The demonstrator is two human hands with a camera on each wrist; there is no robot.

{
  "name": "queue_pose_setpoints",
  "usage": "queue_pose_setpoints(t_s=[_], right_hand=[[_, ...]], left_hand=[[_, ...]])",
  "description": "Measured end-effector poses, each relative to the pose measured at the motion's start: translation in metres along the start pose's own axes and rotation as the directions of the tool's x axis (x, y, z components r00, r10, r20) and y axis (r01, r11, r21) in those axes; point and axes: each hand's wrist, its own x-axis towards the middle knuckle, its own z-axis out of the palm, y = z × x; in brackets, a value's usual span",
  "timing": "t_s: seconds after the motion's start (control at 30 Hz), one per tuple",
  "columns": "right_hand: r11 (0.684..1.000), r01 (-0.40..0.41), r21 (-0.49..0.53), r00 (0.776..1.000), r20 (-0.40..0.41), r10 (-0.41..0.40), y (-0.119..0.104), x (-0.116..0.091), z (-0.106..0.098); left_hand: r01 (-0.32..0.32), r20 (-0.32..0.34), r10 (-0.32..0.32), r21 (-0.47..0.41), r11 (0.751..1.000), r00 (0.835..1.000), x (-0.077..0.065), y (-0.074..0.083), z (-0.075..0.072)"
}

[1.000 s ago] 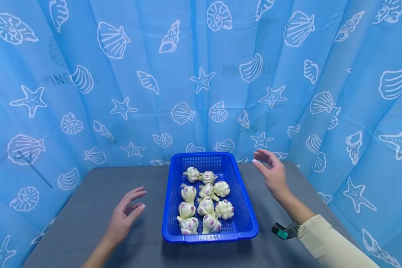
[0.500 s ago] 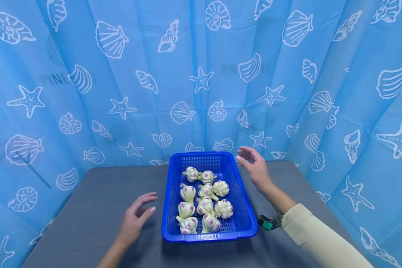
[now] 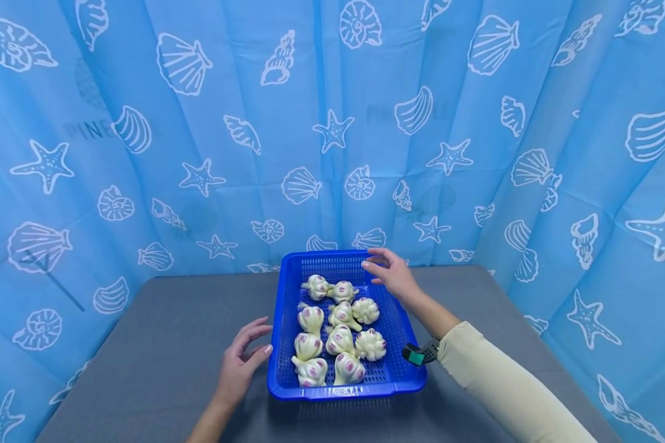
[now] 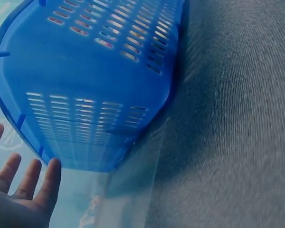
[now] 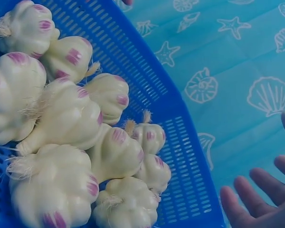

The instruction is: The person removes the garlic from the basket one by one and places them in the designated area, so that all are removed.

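A blue plastic basket (image 3: 346,392) with slotted walls holds several white garlic bulbs (image 3: 340,340) marked with purple patches. Beside its left wall is my left hand (image 3: 242,362), fingers extended near the rim; whether they touch it I cannot tell. The left wrist view has those fingers (image 4: 50,185) spread next to the basket's outer side (image 4: 85,61). My right hand (image 3: 394,275) hovers around the far right corner of the rim, fingers slightly bent and holding nothing. From the right wrist, the garlic (image 5: 52,185) fills the left, with the right hand's fingers (image 5: 249,194) apart outside the basket wall.
The basket stands on a grey cloth-covered table (image 3: 161,344). A blue curtain (image 3: 227,203) with white shell and starfish prints hangs behind and along both sides. A black band with a green patch (image 3: 418,355) is on the right wrist.
The left hand has moved right, close to the basket's left side. The right hand has come leftward from beyond the basket to its far right corner. Basket and garlic look unmoved.
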Motion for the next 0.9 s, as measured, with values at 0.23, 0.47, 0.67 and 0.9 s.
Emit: queue_pose_setpoints(t_s=[0.23,0.47,0.67,0.9], right_hand=[[0.989,-0.15,-0.014,0.981,0.123,0.151,0.007,0.011,0.012],[0.972,-0.223,-0.067,0.951,0.206,0.232,0.01,0.018,0.028],[0.955,-0.281,-0.098,0.911,0.285,0.297,0.013,0.015,0.039],[0.94,-0.284,-0.192,0.881,0.334,0.334,0.017,0.014,0.049]], left_hand=[[0.076,0.004,-0.076,-0.053,0.996,0.997,0.002,-0.005,0.007],[0.08,0.018,-0.079,-0.092,0.993,0.997,0.002,-0.016,0.012],[0.145,0.088,-0.135,-0.128,0.981,0.987,-0.002,-0.019,0.012],[0.171,0.181,-0.134,-0.21,0.963,0.974,-0.003,-0.021,0.012]])
